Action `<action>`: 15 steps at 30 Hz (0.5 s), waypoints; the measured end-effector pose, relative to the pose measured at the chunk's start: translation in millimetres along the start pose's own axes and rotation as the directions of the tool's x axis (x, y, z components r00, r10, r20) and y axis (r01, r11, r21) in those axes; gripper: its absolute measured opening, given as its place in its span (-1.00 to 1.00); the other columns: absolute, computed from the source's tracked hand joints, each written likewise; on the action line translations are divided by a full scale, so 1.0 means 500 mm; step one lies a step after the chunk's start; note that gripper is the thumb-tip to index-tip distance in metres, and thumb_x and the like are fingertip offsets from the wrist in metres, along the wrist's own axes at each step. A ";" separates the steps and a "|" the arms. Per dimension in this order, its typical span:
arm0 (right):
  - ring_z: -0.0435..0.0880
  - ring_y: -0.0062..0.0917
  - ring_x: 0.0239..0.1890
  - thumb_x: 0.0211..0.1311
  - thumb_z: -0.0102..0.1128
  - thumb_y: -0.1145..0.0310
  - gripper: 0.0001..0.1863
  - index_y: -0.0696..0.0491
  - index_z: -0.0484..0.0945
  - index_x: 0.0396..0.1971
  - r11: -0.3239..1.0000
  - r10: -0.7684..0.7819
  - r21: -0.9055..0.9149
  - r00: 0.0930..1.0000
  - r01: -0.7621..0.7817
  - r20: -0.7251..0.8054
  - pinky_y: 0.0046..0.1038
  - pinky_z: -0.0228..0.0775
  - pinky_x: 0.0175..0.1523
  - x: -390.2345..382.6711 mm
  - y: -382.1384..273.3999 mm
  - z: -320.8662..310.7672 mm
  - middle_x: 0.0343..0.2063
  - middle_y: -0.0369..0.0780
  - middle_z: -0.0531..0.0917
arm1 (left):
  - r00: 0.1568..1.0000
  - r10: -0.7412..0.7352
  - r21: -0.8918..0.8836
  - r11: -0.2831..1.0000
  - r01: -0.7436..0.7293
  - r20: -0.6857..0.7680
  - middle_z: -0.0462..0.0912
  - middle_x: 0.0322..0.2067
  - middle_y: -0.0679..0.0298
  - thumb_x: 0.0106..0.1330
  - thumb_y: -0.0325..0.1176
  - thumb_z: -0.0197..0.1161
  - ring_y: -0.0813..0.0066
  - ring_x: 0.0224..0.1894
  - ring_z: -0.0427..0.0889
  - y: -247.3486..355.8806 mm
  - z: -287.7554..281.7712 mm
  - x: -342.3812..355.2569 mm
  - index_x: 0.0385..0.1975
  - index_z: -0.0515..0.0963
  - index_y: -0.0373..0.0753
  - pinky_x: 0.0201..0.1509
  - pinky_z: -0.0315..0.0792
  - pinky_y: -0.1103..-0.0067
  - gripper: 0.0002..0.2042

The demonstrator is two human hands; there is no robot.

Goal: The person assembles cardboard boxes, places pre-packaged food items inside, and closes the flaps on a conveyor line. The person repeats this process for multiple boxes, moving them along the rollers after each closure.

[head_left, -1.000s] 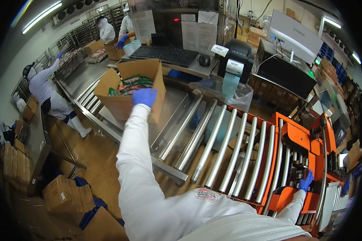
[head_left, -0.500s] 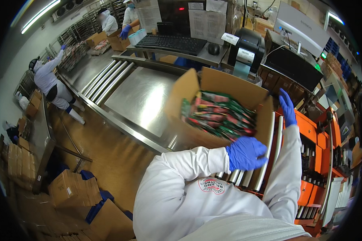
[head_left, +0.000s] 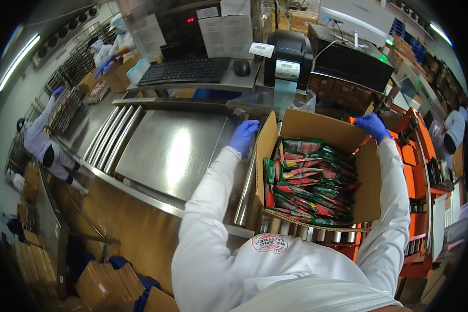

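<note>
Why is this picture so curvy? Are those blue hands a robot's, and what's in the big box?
No robot: they belong to a person in blue gloves. The camera sits on that person's head, looking down, and its very wide lens bends straight lines. The open cardboard box sits on metal rollers and holds green and red packets. The left hand is by the box's left flap; the right hand is at its far right corner. I can't tell whether either grips it.
</note>
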State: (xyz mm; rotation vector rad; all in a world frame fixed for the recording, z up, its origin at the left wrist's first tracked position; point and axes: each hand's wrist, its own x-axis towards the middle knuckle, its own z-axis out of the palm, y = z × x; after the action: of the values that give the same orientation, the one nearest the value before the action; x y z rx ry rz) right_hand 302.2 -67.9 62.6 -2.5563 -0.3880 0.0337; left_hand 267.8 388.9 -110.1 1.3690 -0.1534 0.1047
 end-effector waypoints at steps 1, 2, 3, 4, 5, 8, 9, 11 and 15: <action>0.56 -0.58 -0.51 0.15 0.12 -0.05 -0.51 0.16 0.62 -0.51 1.000 -0.006 0.027 0.998 0.008 -0.061 -0.51 0.40 -0.30 0.022 -0.049 -0.003 -0.60 -0.26 0.63 | 1.000 -0.001 -0.050 0.999 0.002 0.024 0.51 -0.13 0.23 0.22 -0.24 0.23 0.52 -0.18 0.48 -0.020 0.018 0.030 0.02 0.43 -0.17 0.01 0.33 0.60 -0.62; 0.55 -0.56 -0.56 0.13 0.10 -0.11 -0.47 0.14 0.62 -0.55 0.998 -0.018 0.051 0.993 0.024 -0.116 -0.49 0.40 -0.34 0.052 -0.104 0.004 -0.63 -0.26 0.62 | 0.999 -0.001 -0.101 0.995 0.005 0.039 0.48 -0.06 0.20 0.22 -0.24 0.23 0.50 -0.13 0.48 -0.030 0.031 0.059 0.09 0.38 -0.17 0.06 0.31 0.58 -0.56; 0.54 -0.54 -0.60 0.14 0.08 -0.14 -0.45 0.11 0.62 -0.58 0.966 0.032 0.259 0.996 -0.009 -0.086 -0.50 0.40 -0.36 0.087 -0.152 0.022 -0.65 -0.28 0.61 | 0.999 -0.001 -0.151 0.988 0.009 0.051 0.45 0.01 0.17 0.21 -0.23 0.24 0.49 -0.07 0.47 -0.035 0.035 0.083 0.15 0.33 -0.17 0.10 0.29 0.57 -0.50; 0.52 -0.51 -0.64 0.14 0.06 -0.18 -0.44 0.09 0.62 -0.60 0.893 0.090 0.447 0.994 -0.055 -0.057 -0.50 0.39 -0.37 0.115 -0.184 0.031 -0.67 -0.30 0.59 | 0.998 -0.040 -0.181 0.982 0.049 0.051 0.40 0.06 0.16 0.19 -0.22 0.26 0.47 -0.01 0.44 -0.035 0.053 0.107 0.19 0.26 -0.18 0.12 0.27 0.56 -0.44; 0.53 -0.50 -0.59 0.11 0.04 -0.25 -0.39 0.08 0.62 -0.53 0.809 0.173 0.566 0.985 -0.156 0.024 -0.46 0.39 -0.32 0.164 -0.174 0.056 -0.63 -0.29 0.60 | 0.994 -0.080 -0.213 0.973 0.093 0.067 0.35 0.11 0.14 0.18 -0.21 0.27 0.45 0.05 0.41 -0.027 0.090 0.133 0.23 0.19 -0.19 0.14 0.26 0.55 -0.37; 0.54 -0.45 -0.38 0.00 -0.05 -0.45 -0.23 0.07 0.57 -0.31 0.614 0.250 0.708 0.936 -0.350 0.247 -0.31 0.34 -0.16 0.189 -0.289 0.129 -0.46 -0.26 0.62 | 0.984 -0.176 -0.178 0.968 0.174 0.004 0.22 0.22 0.10 0.14 -0.18 0.31 0.34 0.24 0.22 0.018 0.138 0.167 0.30 0.02 -0.27 0.23 0.17 0.51 -0.21; 0.53 -0.42 -0.32 -0.03 -0.07 -0.48 -0.20 0.05 0.54 -0.25 0.533 0.232 0.764 0.931 -0.365 0.283 -0.29 0.31 -0.12 0.204 -0.323 0.152 -0.41 -0.25 0.62 | 0.992 -0.125 -0.091 0.988 0.123 -0.016 0.22 0.22 0.08 0.13 -0.18 0.32 0.32 0.23 0.23 0.017 0.133 0.183 0.29 0.03 -0.29 0.23 0.17 0.51 -0.21; 0.53 -0.40 -0.26 -0.04 -0.11 -0.51 -0.18 0.00 0.53 -0.19 0.393 0.120 0.850 0.936 -0.351 0.331 -0.27 0.31 -0.08 0.253 -0.357 0.197 -0.38 -0.25 0.60 | 0.998 -0.020 0.088 0.996 0.025 -0.058 0.22 0.21 0.05 0.12 -0.17 0.32 0.28 0.21 0.25 0.012 0.117 0.212 0.28 0.05 -0.32 0.23 0.16 0.50 -0.21; 0.59 -0.39 -0.32 0.07 0.07 -0.25 -0.43 -0.06 0.53 -0.15 0.248 0.249 0.951 0.961 -0.186 0.123 -0.30 0.33 -0.17 0.273 -0.378 0.208 -0.37 -0.23 0.63 | 0.993 -0.045 0.152 0.988 0.027 0.111 0.37 0.07 0.07 0.14 -0.11 0.29 0.30 0.10 0.35 0.012 0.136 0.239 0.11 0.28 -0.34 0.14 0.22 0.48 -0.39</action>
State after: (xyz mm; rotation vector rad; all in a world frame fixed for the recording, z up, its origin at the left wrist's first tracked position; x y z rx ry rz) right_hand 371.6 177.3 81.0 -1.3080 0.0687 0.2346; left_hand 381.2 321.7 -71.0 1.5281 -0.2202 0.0073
